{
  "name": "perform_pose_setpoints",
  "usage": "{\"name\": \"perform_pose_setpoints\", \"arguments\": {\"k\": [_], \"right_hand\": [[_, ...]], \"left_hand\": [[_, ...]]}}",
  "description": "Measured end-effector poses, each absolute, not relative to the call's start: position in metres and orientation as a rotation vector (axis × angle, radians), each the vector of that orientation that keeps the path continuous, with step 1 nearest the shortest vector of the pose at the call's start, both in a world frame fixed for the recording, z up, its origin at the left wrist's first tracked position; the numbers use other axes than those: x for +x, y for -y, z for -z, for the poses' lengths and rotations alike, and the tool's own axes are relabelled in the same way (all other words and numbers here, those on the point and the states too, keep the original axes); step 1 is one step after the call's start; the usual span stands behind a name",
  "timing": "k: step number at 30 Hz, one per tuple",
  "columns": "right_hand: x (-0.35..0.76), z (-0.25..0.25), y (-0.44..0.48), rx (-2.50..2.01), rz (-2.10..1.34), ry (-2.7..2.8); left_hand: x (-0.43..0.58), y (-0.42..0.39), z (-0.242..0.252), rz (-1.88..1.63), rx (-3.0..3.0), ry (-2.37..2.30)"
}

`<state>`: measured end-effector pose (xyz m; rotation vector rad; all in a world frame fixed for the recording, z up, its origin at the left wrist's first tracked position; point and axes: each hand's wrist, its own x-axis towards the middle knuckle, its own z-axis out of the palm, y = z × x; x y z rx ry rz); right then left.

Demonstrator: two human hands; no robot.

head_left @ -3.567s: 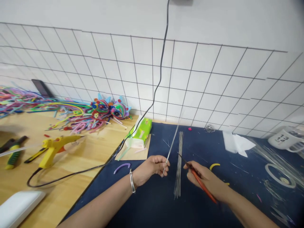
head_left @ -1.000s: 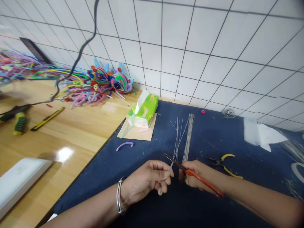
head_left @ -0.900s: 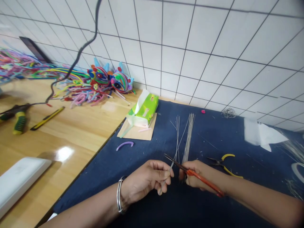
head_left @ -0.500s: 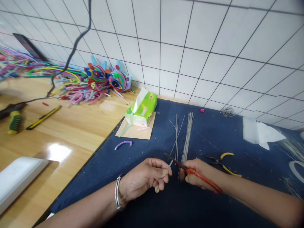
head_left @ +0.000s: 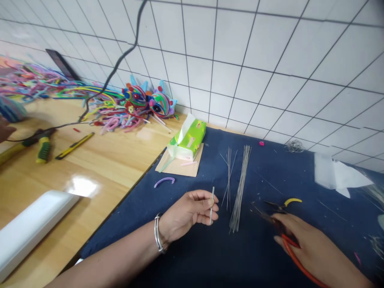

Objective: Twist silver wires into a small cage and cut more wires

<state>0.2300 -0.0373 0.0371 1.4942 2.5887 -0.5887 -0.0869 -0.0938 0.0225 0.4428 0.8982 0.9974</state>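
Note:
My left hand pinches a short, thin, pale grey strip nearly upright between thumb and fingers. To the lower right, my right hand holds scissors with orange handles, slightly blurred. Their dark blades point up and left, apart from the strip. Between the hands, on the dark blue cloth, lie a thick bundle of thin metal wires and a smaller group of crossed wires. Just beyond my right hand are yellow-handled pliers, partly covered by it.
A green tissue pack rests on brown card, near a purple curved piece. At left are a utility knife, a white box, colourful fuzzy stems and another person's hand. A black cable hangs down.
My right hand has moved the scissors away from the strip, right and down. The strip in my left hand looks shorter and more upright. The view has turned left; another person's hand appears.

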Motion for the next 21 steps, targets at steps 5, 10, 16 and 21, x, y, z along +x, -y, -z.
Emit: {"name": "perform_pose_setpoints", "arguments": {"k": [5,10,16,21], "right_hand": [[0.281,-0.015,0.067,1.43,0.337,-2.711],[0.289,-0.026,0.075,1.35,0.234,-2.705],[0.218,-0.071,0.052,1.443,0.517,-2.694],[0.131,-0.086,0.01,1.319,0.659,-2.785]], "left_hand": [[-0.088,0.093,-0.018,-1.049,0.464,-0.937],[-0.089,0.091,-0.017,-1.095,0.502,-0.98],[-0.088,0.09,-0.019,-1.151,0.608,-1.025],[-0.089,0.09,-0.02,-1.194,0.629,-1.031]]}}
